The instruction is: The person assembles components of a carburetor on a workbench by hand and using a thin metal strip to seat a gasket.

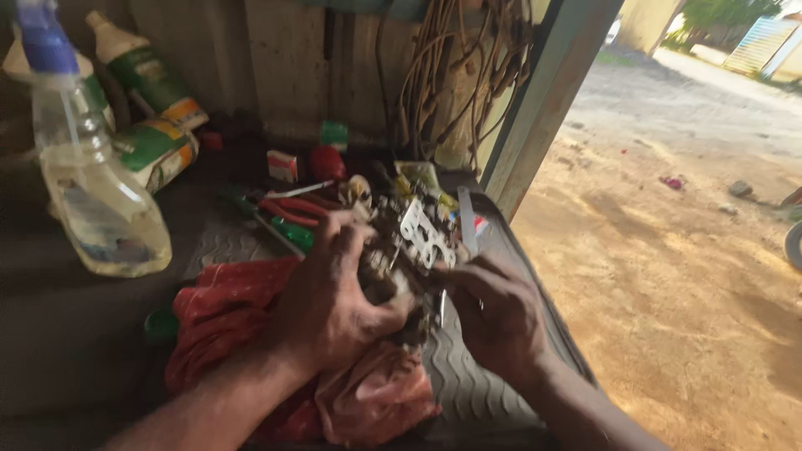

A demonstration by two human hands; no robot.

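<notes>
here my left hand point(330, 305) has its grip clenched around a grimy metal engine part point(409, 242); my right hand point(493, 313) pinches its lower edge above the red rag point(225, 309).

1. Grimy, dull grey metal engine part point(409, 250) with a pale, glossy plate.
2. Soft, crumpled red cloth rag point(242, 309).
3. Clear, glossy plastic spray bottle point(92, 192).
4. Matt grey ribbed rubber mat point(476, 384) covering the worktop.
</notes>
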